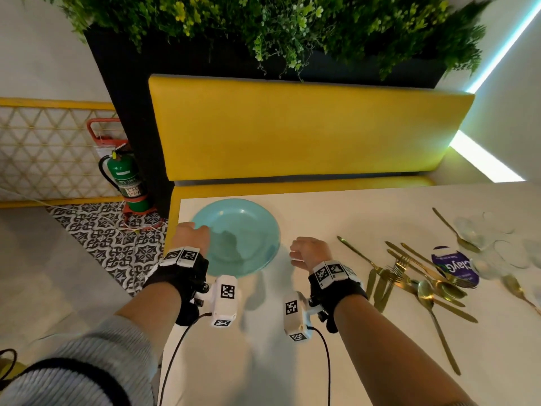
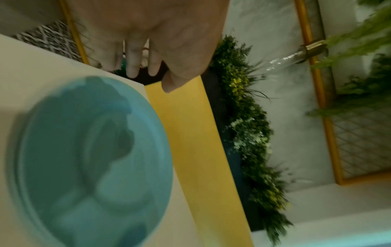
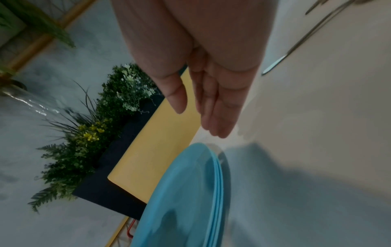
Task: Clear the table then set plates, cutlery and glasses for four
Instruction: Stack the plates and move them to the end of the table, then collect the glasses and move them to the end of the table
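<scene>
So the teal plates (image 1: 243,238) sit stacked near the table's (image 1: 336,218) left edge, around 10 o'clock in the head view, and the right wrist view shows a few rims layered together. The left hand (image 1: 191,237) hovers at the stack's left rim, fingers (image 2: 133,66) loose and pointing down, holding nothing. The right hand (image 1: 310,252) hangs just right of the plates, fingers relaxed and empty too. Off toward 3 o'clock there's a messy pile of gold cutlery (image 1: 421,276), some clear glasses (image 1: 483,232) and a purple packet (image 1: 455,266) lying among them.
</scene>
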Available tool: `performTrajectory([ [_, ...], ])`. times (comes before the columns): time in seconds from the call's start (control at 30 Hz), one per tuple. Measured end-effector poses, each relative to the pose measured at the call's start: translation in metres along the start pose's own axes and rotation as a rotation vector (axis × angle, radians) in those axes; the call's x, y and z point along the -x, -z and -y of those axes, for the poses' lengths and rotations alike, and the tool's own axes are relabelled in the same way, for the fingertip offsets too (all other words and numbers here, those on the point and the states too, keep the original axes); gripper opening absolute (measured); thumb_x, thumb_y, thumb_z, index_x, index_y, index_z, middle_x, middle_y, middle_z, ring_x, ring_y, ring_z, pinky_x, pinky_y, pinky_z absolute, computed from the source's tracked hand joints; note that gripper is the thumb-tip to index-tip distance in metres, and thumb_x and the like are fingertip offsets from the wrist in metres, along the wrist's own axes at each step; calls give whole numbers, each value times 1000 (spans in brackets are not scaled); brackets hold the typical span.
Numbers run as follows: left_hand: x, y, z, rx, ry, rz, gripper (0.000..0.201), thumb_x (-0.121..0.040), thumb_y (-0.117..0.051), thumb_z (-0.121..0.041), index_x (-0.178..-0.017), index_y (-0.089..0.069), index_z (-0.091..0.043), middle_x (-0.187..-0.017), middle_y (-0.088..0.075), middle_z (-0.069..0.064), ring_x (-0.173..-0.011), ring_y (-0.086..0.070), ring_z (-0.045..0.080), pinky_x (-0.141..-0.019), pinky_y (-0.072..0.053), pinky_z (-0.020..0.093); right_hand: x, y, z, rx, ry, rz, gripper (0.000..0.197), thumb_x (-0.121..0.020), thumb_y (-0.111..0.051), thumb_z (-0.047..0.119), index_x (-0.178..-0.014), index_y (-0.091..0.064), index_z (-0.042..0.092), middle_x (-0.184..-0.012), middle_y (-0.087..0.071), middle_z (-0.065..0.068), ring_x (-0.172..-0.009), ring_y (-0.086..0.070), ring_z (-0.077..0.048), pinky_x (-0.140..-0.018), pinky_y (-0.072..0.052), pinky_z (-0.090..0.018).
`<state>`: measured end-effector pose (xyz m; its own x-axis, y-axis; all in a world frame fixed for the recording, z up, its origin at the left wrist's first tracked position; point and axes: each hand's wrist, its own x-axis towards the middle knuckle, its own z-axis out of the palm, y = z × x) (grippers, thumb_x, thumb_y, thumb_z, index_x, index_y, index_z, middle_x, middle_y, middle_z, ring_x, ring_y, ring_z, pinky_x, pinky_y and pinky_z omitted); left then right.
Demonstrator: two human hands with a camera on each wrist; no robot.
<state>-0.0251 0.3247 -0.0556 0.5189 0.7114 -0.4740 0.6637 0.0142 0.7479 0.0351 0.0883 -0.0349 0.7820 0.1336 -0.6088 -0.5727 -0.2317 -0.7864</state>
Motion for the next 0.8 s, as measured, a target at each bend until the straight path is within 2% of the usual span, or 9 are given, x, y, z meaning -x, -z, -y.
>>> performTrajectory([
  [0.07,15,-11,-9,-14,-85,11,38,-93,-46,-13,-129,-49,-1,-131,-55,21,-120,-53,36,-97,-43,37,19,22,-2,-56,2,-33,24,-96,-36,-4,-82,-52,7,-49,-61,-7,-32,-56,-14,-38,-47,-20],
  [0.13,40,-24,-20,-108,-172,12,35,-93,-43,-13,-125,-57,-6,-126,-58,19,-117,-55,37,-96,-43,36,37,49,-7,-78,19,-59,27,-98,-34,-1,-82,-53,8,-46,-62,-4,-31,-55,-13,-34,-44,-16],
  [0.27,96,-65,-42,-70,-273,144,32,-90,-46,-16,-117,-63,-16,-118,-65,17,-109,-60,39,-98,-46,38,84,106,-20,-54,50,-139,19,-99,-40,3,-91,-56,9,-73,-60,-3,-50,-59,-13,-45,-50,-20],
  [0.33,122,-94,-51,-37,-332,265,27,-87,-51,-21,-110,-65,-15,-113,-67,19,-105,-62,40,-96,-49,44,97,139,-30,-68,54,-226,18,-97,-45,4,-89,-59,10,-75,-61,-5,-57,-57,-15,-55,-49,-26],
  [0.4,149,-122,-58,-15,-391,380,23,-84,-54,-28,-99,-66,-16,-108,-68,18,-102,-63,39,-93,-52,47,107,173,-40,-100,50,-306,14,-96,-49,8,-91,-61,9,-76,-62,-5,-61,-56,-16,-57,-48,-26],
  [0.5,190,-162,-69,-56,-447,499,13,-89,-53,-25,-80,-60,-19,-85,-63,7,-79,-58,27,-78,-51,33,115,222,-55,-163,38,-435,11,-94,-53,14,-94,-62,8,-83,-63,-7,-62,-54,-16,-57,-47,-26],
  [0.6,220,-204,-77,-113,-474,613,18,-90,-53,-25,-72,-56,-22,-77,-59,2,-72,-53,22,-71,-48,33,115,271,-68,-202,23,-527,14,-95,-50,8,-102,-62,6,-77,-62,-6,-62,-54,-17,-58,-46,-27],
  [0.7,240,-245,-85,-159,-478,689,14,-90,-55,-29,-77,-58,-23,-77,-61,0,-77,-56,21,-81,-52,36,101,324,-83,-242,-6,-634,22,-94,-49,4,-113,-61,3,-75,-60,-5,-62,-53,-18,-55,-46,-27],
  [0.8,260,-289,-97,-274,-499,727,20,-90,-55,-34,-100,-61,-19,-98,-67,4,-95,-62,23,-90,-51,35,82,383,-93,-282,-48,-736,31,-92,-50,0,-122,-56,0,-71,-55,-8,-59,-50,-19,-54,-44,-28],
])
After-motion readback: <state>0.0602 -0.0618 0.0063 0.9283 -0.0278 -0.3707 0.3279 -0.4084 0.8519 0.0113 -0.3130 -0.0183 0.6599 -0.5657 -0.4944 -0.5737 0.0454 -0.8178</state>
